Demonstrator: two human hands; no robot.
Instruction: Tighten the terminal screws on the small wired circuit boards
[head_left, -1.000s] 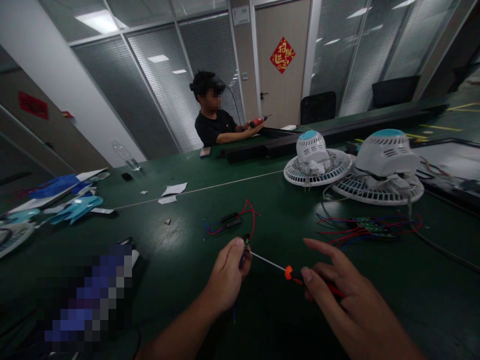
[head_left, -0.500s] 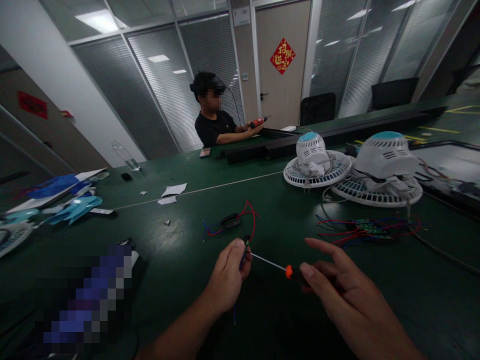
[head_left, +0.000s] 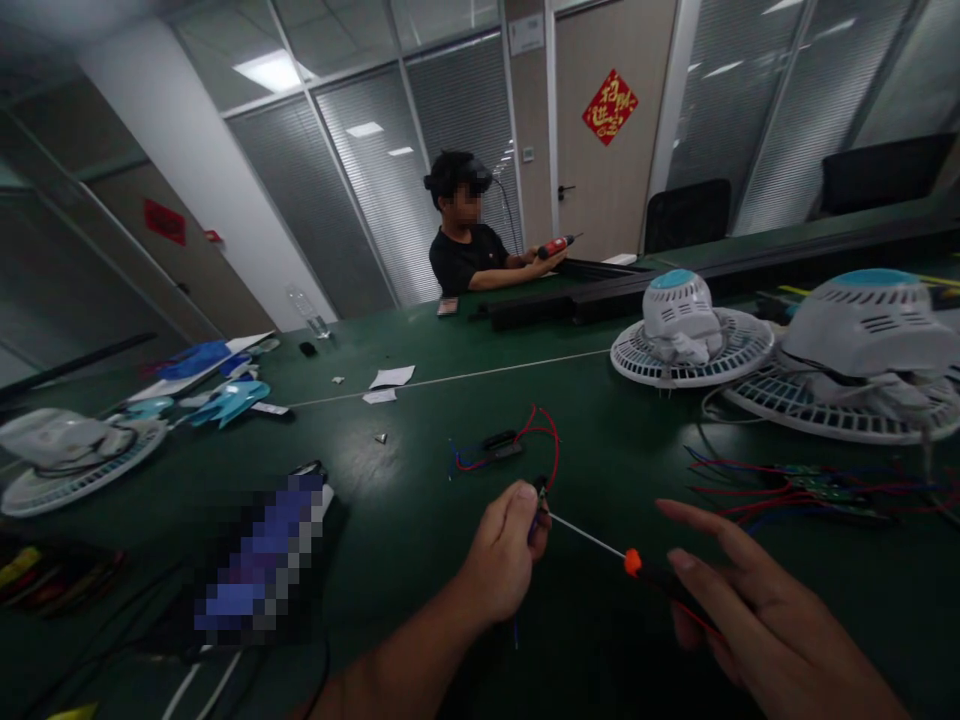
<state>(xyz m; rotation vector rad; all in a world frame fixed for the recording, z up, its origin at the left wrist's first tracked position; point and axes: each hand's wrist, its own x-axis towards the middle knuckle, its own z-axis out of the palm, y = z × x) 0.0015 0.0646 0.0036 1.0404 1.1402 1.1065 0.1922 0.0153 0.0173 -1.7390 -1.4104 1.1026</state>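
My left hand (head_left: 501,555) is closed around a small circuit board (head_left: 541,497), pinched between thumb and fingers, most of it hidden. Red wire rises from the board and a blue wire hangs below the hand. A screwdriver (head_left: 634,562), with an orange collar and a dark handle with a red strip, lies in my right hand (head_left: 765,610). Its thin shaft points left, the tip meeting the board's edge at my left fingers. The thumb rests by the handle while the forefinger stretches out. Just beyond my left hand, a black wired module (head_left: 501,446) lies on the green table.
To the right are several wired circuit boards (head_left: 817,485) and white fan housings (head_left: 679,325). On the left lie a pixelated bluish device (head_left: 262,550), blue fan blades (head_left: 232,402) and another fan part (head_left: 82,455). Across the table a person (head_left: 469,240) holds a red power screwdriver (head_left: 556,247).
My view has turned left, shifting the scene rightward in the picture. The screwdriver tip stays at the board, and more of the handle shows beneath my right hand.
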